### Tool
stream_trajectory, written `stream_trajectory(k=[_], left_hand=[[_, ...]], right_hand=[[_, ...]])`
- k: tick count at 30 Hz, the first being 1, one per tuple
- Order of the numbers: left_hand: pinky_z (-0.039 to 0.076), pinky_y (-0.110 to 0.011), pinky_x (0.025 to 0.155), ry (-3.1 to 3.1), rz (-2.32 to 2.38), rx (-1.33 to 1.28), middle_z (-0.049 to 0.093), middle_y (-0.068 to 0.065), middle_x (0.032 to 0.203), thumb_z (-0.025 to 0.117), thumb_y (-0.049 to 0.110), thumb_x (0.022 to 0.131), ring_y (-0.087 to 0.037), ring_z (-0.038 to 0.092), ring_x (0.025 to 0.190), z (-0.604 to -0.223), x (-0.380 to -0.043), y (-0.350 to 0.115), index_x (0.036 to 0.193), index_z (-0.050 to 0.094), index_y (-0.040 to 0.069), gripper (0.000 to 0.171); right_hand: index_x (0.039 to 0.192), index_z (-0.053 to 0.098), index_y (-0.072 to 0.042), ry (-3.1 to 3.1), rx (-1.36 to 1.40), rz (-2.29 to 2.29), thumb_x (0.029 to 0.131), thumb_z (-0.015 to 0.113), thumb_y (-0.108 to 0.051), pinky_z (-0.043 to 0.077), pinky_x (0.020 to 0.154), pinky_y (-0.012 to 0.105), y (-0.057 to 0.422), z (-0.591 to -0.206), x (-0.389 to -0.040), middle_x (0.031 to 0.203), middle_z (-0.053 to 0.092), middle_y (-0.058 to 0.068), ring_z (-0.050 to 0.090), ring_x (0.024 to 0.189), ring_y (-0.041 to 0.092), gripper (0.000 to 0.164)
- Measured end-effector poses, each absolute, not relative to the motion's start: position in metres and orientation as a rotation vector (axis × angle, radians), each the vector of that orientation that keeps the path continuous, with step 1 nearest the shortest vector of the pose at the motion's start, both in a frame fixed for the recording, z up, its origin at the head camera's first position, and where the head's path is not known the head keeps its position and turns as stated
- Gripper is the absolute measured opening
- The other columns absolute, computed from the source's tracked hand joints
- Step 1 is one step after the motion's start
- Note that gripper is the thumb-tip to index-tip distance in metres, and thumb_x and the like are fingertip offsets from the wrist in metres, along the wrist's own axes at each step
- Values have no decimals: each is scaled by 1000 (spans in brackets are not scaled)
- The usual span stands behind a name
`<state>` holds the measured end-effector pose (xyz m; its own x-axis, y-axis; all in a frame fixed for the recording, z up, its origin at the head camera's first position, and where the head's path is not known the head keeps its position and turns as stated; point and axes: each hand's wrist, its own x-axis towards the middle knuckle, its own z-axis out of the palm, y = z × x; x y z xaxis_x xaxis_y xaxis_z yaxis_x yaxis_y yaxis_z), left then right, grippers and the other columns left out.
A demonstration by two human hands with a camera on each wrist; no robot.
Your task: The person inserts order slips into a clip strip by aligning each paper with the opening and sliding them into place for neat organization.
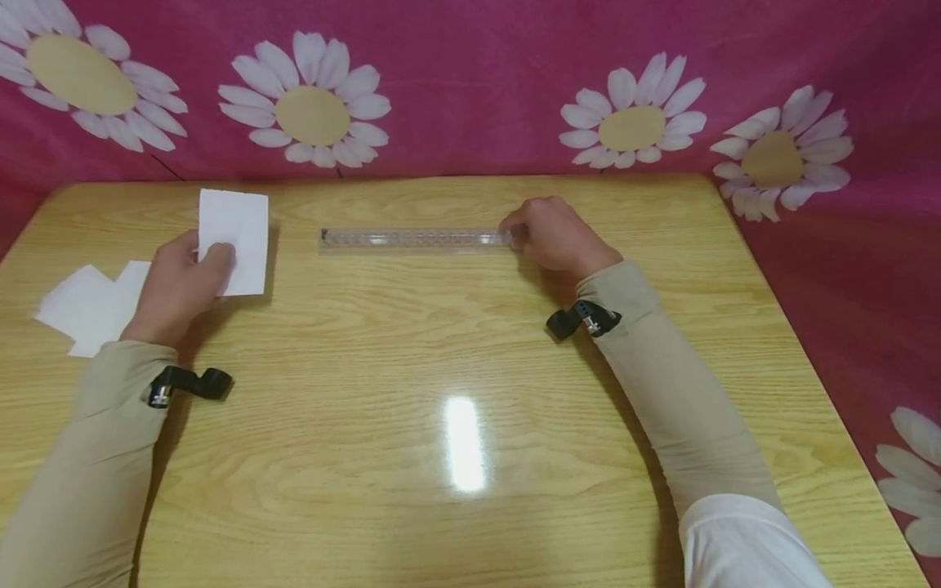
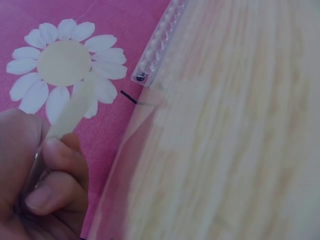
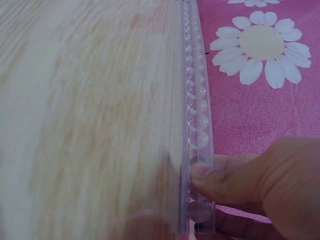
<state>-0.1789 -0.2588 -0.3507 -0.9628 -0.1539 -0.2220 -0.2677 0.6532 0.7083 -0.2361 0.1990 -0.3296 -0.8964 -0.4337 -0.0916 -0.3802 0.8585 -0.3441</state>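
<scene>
My left hand (image 1: pixel 176 282) holds a white rectangular paper card (image 1: pixel 235 216) above the table at the left, thumb across its face and fingers behind. In the left wrist view the card (image 2: pixel 71 111) appears nearly edge-on between thumb and curled fingers. Toward the back of the table lies a long, narrow clear plastic strip (image 1: pixel 419 238) with a row of round, bead-like shapes along it. Its right end is pinched by my right hand (image 1: pixel 555 233). The right wrist view shows the thumb on the near face of the strip (image 3: pixel 201 120), with other fingers partly hidden behind.
More white paper pieces (image 1: pixel 84 302) overlap on the wooden table (image 1: pixel 353 457) at the left, partly behind the left hand. A pink cloth (image 1: pixel 470 90) with large daisies rises along the back and right edges. Both wrists wear black camera bands.
</scene>
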Motion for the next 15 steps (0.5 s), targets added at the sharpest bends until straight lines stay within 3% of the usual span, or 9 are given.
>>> stream_trajectory(k=[3, 8, 15], left_hand=[[42, -30, 81, 2710, 1238, -345, 55, -13, 126, 36, 61, 103, -24, 49, 107, -354, -178, -260, 150, 46, 6, 73], [51, -21, 70, 2676, 1312, -322, 60, 11, 103, 42, 61, 102, -5, 56, 90, -359, -179, -259, 149, 48, 8, 71], [48, -25, 56, 2625, 1358, -321, 59, 22, 79, 44, 59, 103, -2, 56, 69, -362, -180, -256, 140, 56, 9, 63]], right_hand=[[125, 75, -9, 2866, -636, -478, 97, 63, -2, 52, 109, 44, 198, -330, -237, 127, 74, 13, 66, 114, 28, 31], [125, 75, -9, 2874, -643, -450, 96, 63, -2, 51, 108, 44, 197, -329, -236, 126, 75, 13, 66, 113, 29, 32], [125, 75, -10, 2870, -643, -462, 96, 62, -1, 53, 102, 42, 198, -330, -235, 120, 75, 12, 62, 104, 26, 33]])
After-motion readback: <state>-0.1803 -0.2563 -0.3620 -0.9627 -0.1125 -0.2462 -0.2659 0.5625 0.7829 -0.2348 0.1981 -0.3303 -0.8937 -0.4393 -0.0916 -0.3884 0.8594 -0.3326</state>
